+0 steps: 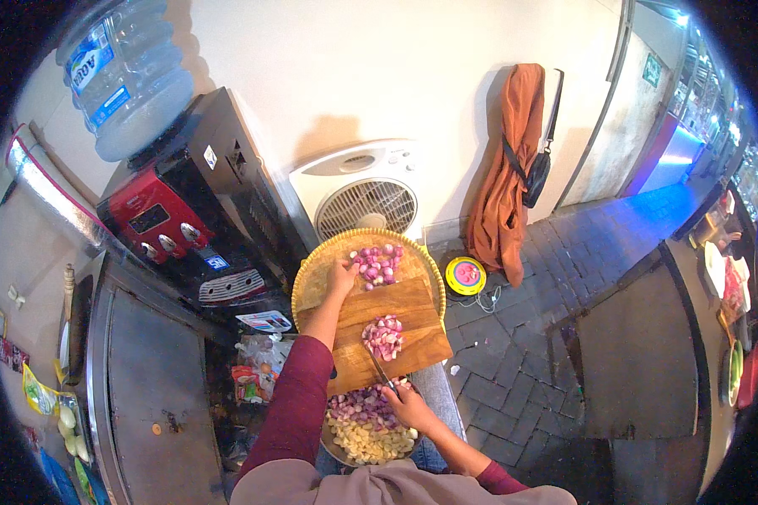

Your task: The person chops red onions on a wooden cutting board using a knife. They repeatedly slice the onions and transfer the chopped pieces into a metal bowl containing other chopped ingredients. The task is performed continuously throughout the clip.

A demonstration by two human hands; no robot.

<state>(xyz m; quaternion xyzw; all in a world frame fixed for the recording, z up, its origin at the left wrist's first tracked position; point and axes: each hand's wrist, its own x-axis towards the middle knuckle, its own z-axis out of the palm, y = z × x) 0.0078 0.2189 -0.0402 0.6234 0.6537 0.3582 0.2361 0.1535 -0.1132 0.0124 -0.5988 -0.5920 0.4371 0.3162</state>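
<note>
My right hand [409,407] grips the dark handle of a kitchen knife [381,370], whose blade tip reaches the near side of a pile of cut shallots [383,338]. That pile lies on a wooden cutting board [347,371], which rests on a round woven bamboo tray [309,284]. Over the tray's left part is my left hand [342,278], fingers beside several whole peeled shallots [376,265]; whether it pinches one cannot be made out. Below the board, nearest my body, a metal bowl [336,453] holds sliced shallots [369,404] and pale garlic cloves [366,439].
A white box fan [366,202] stands behind the tray. Left are a water dispenser [170,221] and a dark cabinet [158,379]. A brown cloth [505,183] hangs on the wall, near a yellow-and-pink round object [465,276] on the paved floor [505,372].
</note>
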